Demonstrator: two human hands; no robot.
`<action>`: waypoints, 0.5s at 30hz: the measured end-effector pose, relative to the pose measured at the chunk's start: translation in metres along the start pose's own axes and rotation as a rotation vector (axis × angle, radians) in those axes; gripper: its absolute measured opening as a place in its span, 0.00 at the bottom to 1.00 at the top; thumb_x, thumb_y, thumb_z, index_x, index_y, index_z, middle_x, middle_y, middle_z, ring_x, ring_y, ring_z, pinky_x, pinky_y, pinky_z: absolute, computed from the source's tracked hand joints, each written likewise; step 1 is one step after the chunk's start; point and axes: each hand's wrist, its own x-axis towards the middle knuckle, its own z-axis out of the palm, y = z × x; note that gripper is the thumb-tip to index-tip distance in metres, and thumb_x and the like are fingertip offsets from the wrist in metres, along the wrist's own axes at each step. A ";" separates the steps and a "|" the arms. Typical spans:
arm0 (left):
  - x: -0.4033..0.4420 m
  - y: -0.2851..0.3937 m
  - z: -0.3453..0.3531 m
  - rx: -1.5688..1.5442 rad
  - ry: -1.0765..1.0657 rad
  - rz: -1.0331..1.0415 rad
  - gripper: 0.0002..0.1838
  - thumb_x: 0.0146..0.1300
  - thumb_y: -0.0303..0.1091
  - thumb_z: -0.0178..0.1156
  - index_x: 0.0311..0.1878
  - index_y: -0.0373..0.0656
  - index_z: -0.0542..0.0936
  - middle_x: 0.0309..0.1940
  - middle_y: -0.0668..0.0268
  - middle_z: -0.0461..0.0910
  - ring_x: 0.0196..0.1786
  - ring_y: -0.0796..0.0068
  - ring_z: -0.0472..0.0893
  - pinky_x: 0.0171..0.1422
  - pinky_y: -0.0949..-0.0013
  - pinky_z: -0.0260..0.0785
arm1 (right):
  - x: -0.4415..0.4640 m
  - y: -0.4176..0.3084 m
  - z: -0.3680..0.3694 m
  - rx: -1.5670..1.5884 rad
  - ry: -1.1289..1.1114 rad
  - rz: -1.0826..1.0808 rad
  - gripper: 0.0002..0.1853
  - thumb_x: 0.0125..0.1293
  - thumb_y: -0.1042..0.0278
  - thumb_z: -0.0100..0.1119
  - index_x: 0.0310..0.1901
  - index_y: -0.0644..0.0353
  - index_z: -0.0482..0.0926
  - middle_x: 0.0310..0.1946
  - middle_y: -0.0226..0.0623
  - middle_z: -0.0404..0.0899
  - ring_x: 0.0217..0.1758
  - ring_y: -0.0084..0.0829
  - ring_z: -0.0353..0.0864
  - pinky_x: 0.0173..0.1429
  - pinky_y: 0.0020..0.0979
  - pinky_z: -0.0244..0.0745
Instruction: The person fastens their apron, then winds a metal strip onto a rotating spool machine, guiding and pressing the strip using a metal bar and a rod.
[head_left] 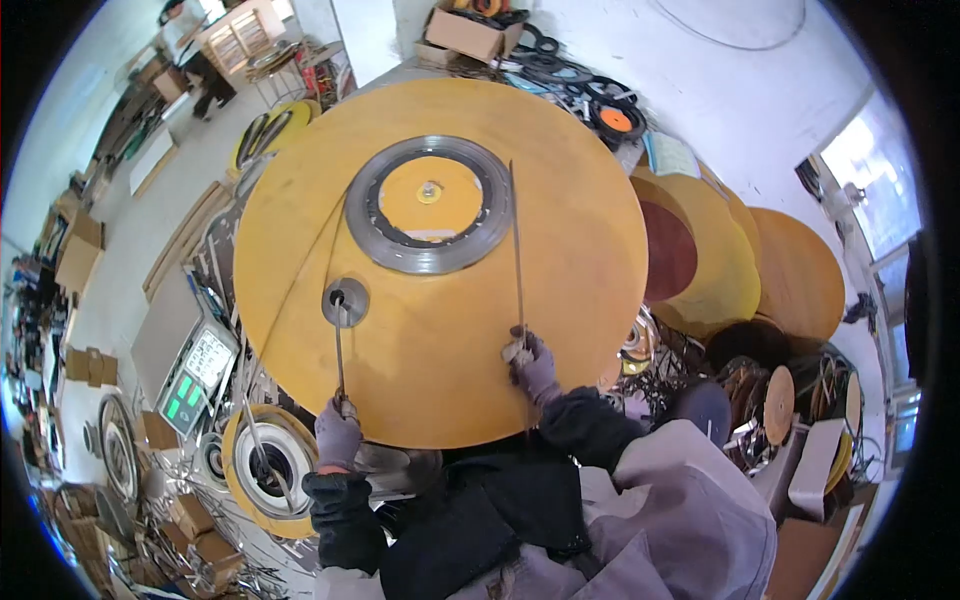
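A large yellow disc (430, 350) fills the middle, with a grey ring coil (427, 262) wound around its hub. My left hand (338, 437), in a grey glove, is closed on a thin rod (339, 355) at the disc's near edge; the rod's far end is at a small round grey piece (358, 303). My right hand (537, 370), gloved too, is closed over the disc's right part, holding a pale wad (517, 353) against a thin dark strip (517, 240). That strip runs from the coil's right side towards me.
A scale with a lit green display (185, 400) stands at left, above a white-and-yellow reel (237, 450). More yellow discs (800, 270) lean at right. Black rings (550, 70) and a cardboard box (465, 35) lie behind. A person (190, 50) stands far left.
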 end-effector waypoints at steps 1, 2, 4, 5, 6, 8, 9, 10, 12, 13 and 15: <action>0.005 -0.001 -0.001 -0.009 -0.020 -0.052 0.15 0.65 0.40 0.50 0.40 0.36 0.77 0.28 0.46 0.79 0.37 0.44 0.79 0.42 0.49 0.69 | -0.003 0.016 0.007 -0.004 -0.013 0.000 0.19 0.61 0.73 0.55 0.55 0.58 0.73 0.32 0.33 0.78 0.26 0.22 0.76 0.29 0.25 0.73; 0.013 0.002 -0.001 -0.020 -0.043 -0.096 0.15 0.65 0.40 0.49 0.40 0.36 0.77 0.28 0.47 0.79 0.36 0.44 0.79 0.42 0.49 0.69 | -0.002 0.035 0.013 -0.130 -0.029 -0.151 0.20 0.61 0.72 0.55 0.56 0.61 0.71 0.36 0.36 0.78 0.32 0.23 0.77 0.36 0.26 0.74; 0.020 0.024 -0.016 -0.076 -0.073 -0.177 0.16 0.65 0.40 0.49 0.40 0.36 0.77 0.29 0.46 0.79 0.37 0.44 0.79 0.43 0.49 0.69 | -0.002 0.035 0.027 -0.259 -0.036 -0.301 0.22 0.61 0.72 0.55 0.58 0.63 0.70 0.41 0.38 0.78 0.38 0.25 0.78 0.44 0.27 0.75; 0.024 0.032 -0.022 -0.128 -0.102 -0.258 0.16 0.65 0.40 0.49 0.41 0.36 0.76 0.30 0.46 0.79 0.38 0.43 0.79 0.43 0.49 0.69 | -0.009 0.012 0.038 -0.242 -0.097 -0.213 0.23 0.62 0.73 0.55 0.59 0.64 0.68 0.44 0.40 0.77 0.43 0.25 0.77 0.48 0.28 0.73; 0.031 0.026 -0.018 -0.136 -0.101 -0.265 0.16 0.65 0.40 0.49 0.41 0.36 0.76 0.30 0.46 0.79 0.38 0.43 0.79 0.43 0.49 0.69 | -0.010 -0.006 0.044 -0.229 -0.165 -0.124 0.24 0.62 0.73 0.55 0.61 0.66 0.67 0.47 0.41 0.76 0.47 0.26 0.76 0.53 0.29 0.71; 0.048 0.001 -0.010 -0.033 -0.020 -0.139 0.16 0.65 0.40 0.49 0.40 0.36 0.76 0.30 0.45 0.79 0.39 0.43 0.78 0.44 0.49 0.69 | 0.001 -0.026 0.049 -0.019 -0.267 -0.136 0.25 0.63 0.74 0.56 0.61 0.67 0.65 0.44 0.40 0.77 0.45 0.26 0.77 0.51 0.27 0.72; 0.055 0.000 -0.011 -0.009 -0.019 -0.146 0.16 0.65 0.40 0.49 0.39 0.35 0.76 0.32 0.44 0.79 0.41 0.42 0.78 0.44 0.49 0.69 | 0.013 -0.048 0.047 -0.055 -0.323 -0.151 0.24 0.63 0.74 0.56 0.61 0.67 0.65 0.41 0.39 0.78 0.44 0.26 0.78 0.49 0.27 0.72; 0.064 -0.012 -0.005 -0.012 -0.018 -0.156 0.16 0.65 0.40 0.49 0.39 0.35 0.76 0.32 0.44 0.79 0.41 0.42 0.78 0.44 0.49 0.69 | 0.026 -0.064 0.045 -0.089 -0.375 -0.166 0.24 0.63 0.75 0.56 0.61 0.67 0.65 0.38 0.38 0.79 0.42 0.26 0.79 0.48 0.27 0.73; 0.085 -0.036 0.012 0.016 0.051 -0.093 0.16 0.65 0.41 0.49 0.38 0.35 0.77 0.27 0.47 0.79 0.35 0.46 0.80 0.42 0.51 0.71 | 0.061 -0.079 0.040 -0.396 -0.319 -0.182 0.24 0.64 0.72 0.56 0.60 0.67 0.66 0.31 0.35 0.79 0.38 0.26 0.80 0.46 0.27 0.74; 0.086 -0.022 0.003 0.013 0.048 -0.097 0.16 0.65 0.41 0.49 0.38 0.35 0.77 0.27 0.47 0.79 0.35 0.46 0.80 0.42 0.51 0.71 | 0.082 -0.081 0.035 -0.419 -0.344 -0.226 0.23 0.63 0.71 0.56 0.59 0.65 0.68 0.30 0.34 0.79 0.37 0.25 0.81 0.45 0.27 0.74; 0.086 0.017 -0.027 -0.186 -0.078 -0.224 0.16 0.65 0.41 0.49 0.37 0.35 0.77 0.20 0.53 0.78 0.27 0.54 0.81 0.36 0.55 0.73 | 0.111 -0.090 0.037 -0.445 -0.366 -0.262 0.22 0.62 0.70 0.55 0.58 0.63 0.70 0.28 0.34 0.79 0.36 0.25 0.81 0.44 0.27 0.74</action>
